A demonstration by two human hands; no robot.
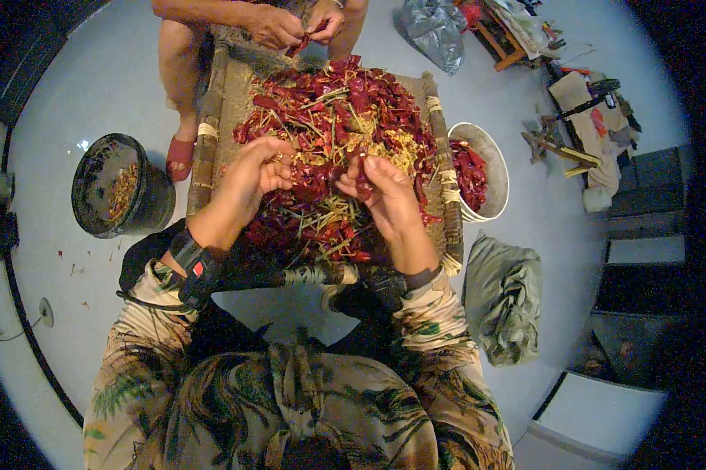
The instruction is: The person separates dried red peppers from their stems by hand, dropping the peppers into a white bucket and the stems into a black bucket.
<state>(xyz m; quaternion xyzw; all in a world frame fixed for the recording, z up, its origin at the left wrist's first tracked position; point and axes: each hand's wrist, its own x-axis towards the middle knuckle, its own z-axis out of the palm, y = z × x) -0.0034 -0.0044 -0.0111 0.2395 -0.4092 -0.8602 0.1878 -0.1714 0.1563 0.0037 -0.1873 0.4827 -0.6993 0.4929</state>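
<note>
Dried red chili peppers [376, 94] lie heaped on a woven rack [231, 94], mixed with pale stems and yellow seeds. Over the near part of the heap, my left hand [247, 176] has its fingers curled inward. Whatever it may pinch is hard to make out against the red pile. My right hand [392, 196] is closed on a dried chili pepper [363, 178], held between thumb and fingers. Both hands are a short way apart, palms facing each other.
Across the rack, another person's hands [298, 27] hold a chili. A black bucket [153, 196] with bits inside stands left; a white bucket [498, 176] with red chilies stands right. A grey-green sack [501, 301] and a plastic bag [435, 35] lie on the floor.
</note>
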